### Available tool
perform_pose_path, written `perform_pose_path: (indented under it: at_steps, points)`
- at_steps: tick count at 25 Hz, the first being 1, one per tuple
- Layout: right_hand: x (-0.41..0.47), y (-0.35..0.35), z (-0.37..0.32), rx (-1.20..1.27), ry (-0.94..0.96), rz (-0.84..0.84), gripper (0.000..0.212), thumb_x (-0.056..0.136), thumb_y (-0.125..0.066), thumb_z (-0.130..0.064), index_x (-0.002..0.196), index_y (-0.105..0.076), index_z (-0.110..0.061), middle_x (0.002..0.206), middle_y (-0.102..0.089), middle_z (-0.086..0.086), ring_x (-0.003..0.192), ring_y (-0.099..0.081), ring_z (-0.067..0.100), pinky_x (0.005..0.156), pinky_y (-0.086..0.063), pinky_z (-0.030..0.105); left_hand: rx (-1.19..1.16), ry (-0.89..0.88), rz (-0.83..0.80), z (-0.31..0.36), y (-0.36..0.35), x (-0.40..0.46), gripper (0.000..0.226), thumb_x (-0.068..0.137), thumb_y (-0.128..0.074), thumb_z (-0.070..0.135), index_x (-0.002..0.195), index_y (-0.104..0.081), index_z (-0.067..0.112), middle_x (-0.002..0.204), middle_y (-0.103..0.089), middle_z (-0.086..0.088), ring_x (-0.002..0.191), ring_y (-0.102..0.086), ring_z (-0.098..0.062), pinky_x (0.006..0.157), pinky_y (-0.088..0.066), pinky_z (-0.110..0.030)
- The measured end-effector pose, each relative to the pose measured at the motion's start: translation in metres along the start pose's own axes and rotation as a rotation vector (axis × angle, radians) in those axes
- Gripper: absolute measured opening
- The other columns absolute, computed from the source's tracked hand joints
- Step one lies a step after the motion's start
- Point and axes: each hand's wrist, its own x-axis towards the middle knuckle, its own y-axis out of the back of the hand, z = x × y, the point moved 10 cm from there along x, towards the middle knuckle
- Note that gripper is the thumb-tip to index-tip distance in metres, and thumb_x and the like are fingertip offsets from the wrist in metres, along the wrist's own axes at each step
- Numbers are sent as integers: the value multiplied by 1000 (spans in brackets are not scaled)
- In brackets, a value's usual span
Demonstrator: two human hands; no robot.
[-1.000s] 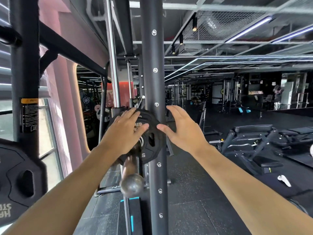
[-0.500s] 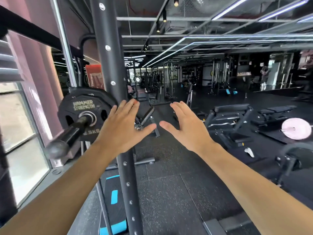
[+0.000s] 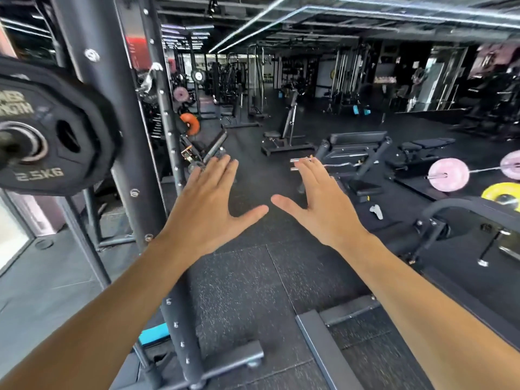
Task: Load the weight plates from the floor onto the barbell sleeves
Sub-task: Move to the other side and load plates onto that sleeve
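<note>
Let go of the 2.5KG plate [image 3: 56, 130], now seated at 9 o'clock on the sleeve [image 3: 11, 149], left hand [image 3: 208, 212] and right hand [image 3: 323, 209] spread flat and empty, probably turning toward another plate.

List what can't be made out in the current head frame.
- Black 2.5KG plate: left part and brand lettering cut by the left edge.
- Barbell sleeve: only its end shows, blurred.
- Yellow plate: partly hidden by a dark frame.
- Far machines: too blurred, too small.
- Left hand, right hand: palms face away.

Black speckled rubber floor [image 3: 253, 291], benches [image 3: 354, 142], rack feet [image 3: 225, 364]
</note>
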Motion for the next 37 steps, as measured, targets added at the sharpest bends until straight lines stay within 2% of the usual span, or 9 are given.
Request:
perform_pose_path:
  at_steps: [6, 10, 21, 32, 37]
  points:
    - [66, -82, 60, 18, -66, -104, 104, 80, -29, -87, 155, -27, -15, 164, -24, -4, 154, -6, 14, 121, -20, 54, -33, 1, -60, -34, -94, 76, 111, 80, -19, 89, 160, -15, 12, 168, -12, -2, 155, -8, -17, 126, -8, -42]
    - [114, -145, 88, 33, -90, -160, 108, 78, -23, -90, 155, -26, -15, 164, -22, -4, 154, -6, 14, 122, -20, 53, -22, 2, -101, -71, -148, 124, 110, 81, -22, 88, 158, -20, 9, 166, -19, -5, 154, -14, -20, 126, -13, -44]
    - [228, -252, 161, 39, -102, -250, 104, 80, -27, -87, 156, -25, -15, 165, -20, -4, 154, -3, 11, 123, -18, 50, -12, 17, -279, -134, -290, 226, 112, 79, -14, 90, 159, -15, 11, 168, -12, -5, 155, -10, -23, 125, -12, -47]
    - [401, -366, 335, 45, -85, -360, 108, 78, -20, -92, 156, -24, -17, 165, -20, -5, 154, -5, 13, 123, -19, 50, 44, 131, -375, -171, -459, 422, 113, 76, -6, 89, 159, -17, 12, 167, -16, -4, 155, -10, -25, 125, -8, -49]
    - [483, -407, 382, 48, -46, -395, 103, 82, -28, -87, 156, -25, -16, 165, -21, -3, 154, -7, 14, 122, -19, 51, 45, 168, -360, -184, -504, 505, 111, 78, -6, 88, 159, -17, 13, 167, -16, -4, 155, -8, -25, 126, -5, -48]
